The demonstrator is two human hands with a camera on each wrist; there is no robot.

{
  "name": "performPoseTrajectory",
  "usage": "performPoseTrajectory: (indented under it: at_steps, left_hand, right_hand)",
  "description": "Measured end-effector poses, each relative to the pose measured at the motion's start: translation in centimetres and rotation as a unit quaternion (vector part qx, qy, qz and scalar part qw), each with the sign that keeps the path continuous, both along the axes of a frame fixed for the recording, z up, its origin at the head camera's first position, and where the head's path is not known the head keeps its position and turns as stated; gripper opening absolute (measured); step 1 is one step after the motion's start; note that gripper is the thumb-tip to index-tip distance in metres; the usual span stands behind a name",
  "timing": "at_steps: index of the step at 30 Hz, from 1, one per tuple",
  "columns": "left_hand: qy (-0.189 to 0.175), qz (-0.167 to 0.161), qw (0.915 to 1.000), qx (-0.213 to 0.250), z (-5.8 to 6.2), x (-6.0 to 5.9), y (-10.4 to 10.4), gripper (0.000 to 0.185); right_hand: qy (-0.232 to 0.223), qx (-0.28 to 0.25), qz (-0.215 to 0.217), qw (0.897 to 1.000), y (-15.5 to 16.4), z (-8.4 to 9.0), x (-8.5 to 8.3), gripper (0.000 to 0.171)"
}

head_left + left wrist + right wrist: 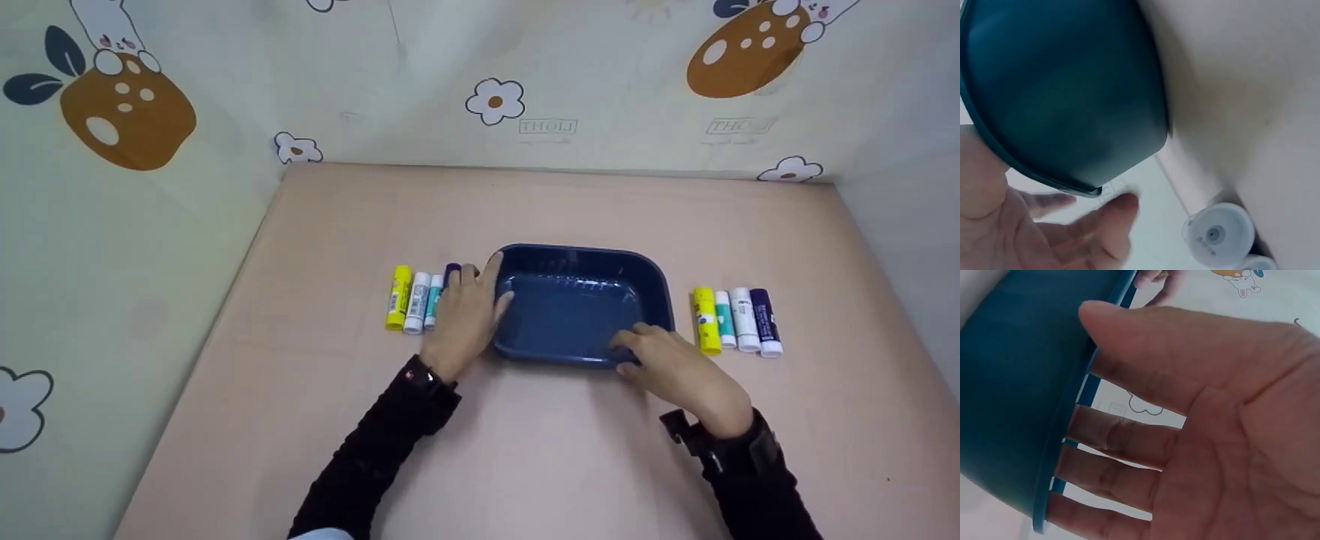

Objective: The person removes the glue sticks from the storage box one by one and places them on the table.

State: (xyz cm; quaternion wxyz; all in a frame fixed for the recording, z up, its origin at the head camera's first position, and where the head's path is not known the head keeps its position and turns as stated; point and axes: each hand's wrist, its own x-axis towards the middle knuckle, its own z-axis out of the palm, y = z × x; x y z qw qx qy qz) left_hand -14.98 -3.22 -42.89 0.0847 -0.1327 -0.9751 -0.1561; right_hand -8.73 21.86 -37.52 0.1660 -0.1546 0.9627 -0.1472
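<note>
A dark blue rectangular basin (570, 319) sits mid-table between two rows of glue sticks. My left hand (463, 319) is at its left rim, the thumb over the edge and the index finger along the far left corner. In the left wrist view, the other fingers (1120, 216) hang loosely bent, apart from the basin's outer wall (1072, 84). My right hand (675, 364) grips the near right corner. From the right wrist view, the thumb lies outside the wall (1010, 377) and the fingers (1100, 430) hook over the rim.
Left of the basin, glue sticks stand in a row: a yellow one (398, 298), a white one (417, 304) and others partly behind my left hand. A similar row at the right has a yellow (706, 321) and a dark purple glue stick (766, 322). Patterned walls (397, 97) border the table.
</note>
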Motion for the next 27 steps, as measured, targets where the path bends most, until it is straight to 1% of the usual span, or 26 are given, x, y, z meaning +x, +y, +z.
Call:
performPoseTrajectory:
  at_steps: [3, 6, 8, 9, 11, 13, 15, 16, 18, 20, 23, 27]
  left_hand:
    - [0.013, -0.024, 0.9994, -0.024, 0.5, 0.6, 0.2, 0.054]
    - [0.028, -0.051, 0.9974, -0.042, 1.1, 1.5, 0.4, 0.053]
    - [0.026, -0.077, 0.9954, -0.050, 1.7, 2.2, 0.6, 0.051]
    - [0.018, -0.095, 0.9938, -0.054, 2.0, 2.5, 0.7, 0.050]
    - [-0.003, -0.142, 0.9875, -0.068, 2.6, 3.1, 0.9, 0.049]
    - [-0.029, -0.187, 0.9780, -0.087, 3.1, 3.5, 1.0, 0.046]
    - [-0.045, -0.219, 0.9686, -0.108, 3.4, 3.8, 1.0, 0.039]
    - [-0.046, -0.230, 0.9651, -0.117, 3.5, 3.8, 1.1, 0.035]
    - [-0.049, -0.240, 0.9619, -0.122, 3.5, 3.8, 1.0, 0.026]
    - [-0.047, -0.240, 0.9622, -0.119, 3.4, 3.7, 1.0, 0.019]
    - [-0.046, -0.240, 0.9635, -0.109, 3.2, 3.5, 1.0, 0.017]
    - [-0.042, -0.236, 0.9663, -0.094, 2.8, 2.9, 1.0, 0.017]
  right_hand:
    - [0.005, -0.011, 0.012, 1.000, -0.2, -0.1, 0.0, 0.025]
    - [0.016, -0.015, 0.025, 0.999, -0.3, -0.2, 0.1, 0.022]
    - [0.024, -0.017, 0.031, 0.999, -0.4, -0.2, 0.2, 0.021]
    - [0.026, -0.016, 0.033, 0.999, -0.4, -0.2, 0.2, 0.020]
    - [0.030, -0.014, 0.036, 0.999, -0.5, -0.2, 0.3, 0.020]
    - [0.034, -0.014, 0.039, 0.999, -0.5, -0.2, 0.3, 0.020]
    - [0.038, -0.015, 0.040, 0.998, -0.5, -0.2, 0.3, 0.019]
    - [0.040, -0.015, 0.040, 0.998, -0.5, -0.2, 0.3, 0.019]
    - [0.043, -0.018, 0.039, 0.998, -0.5, -0.3, 0.3, 0.019]
    - [0.045, -0.019, 0.036, 0.998, -0.5, -0.3, 0.2, 0.018]
    - [0.056, -0.017, 0.032, 0.998, -0.4, -0.5, 0.0, 0.016]
    - [0.088, -0.022, 0.031, 0.995, -0.3, -0.9, -0.4, 0.013]
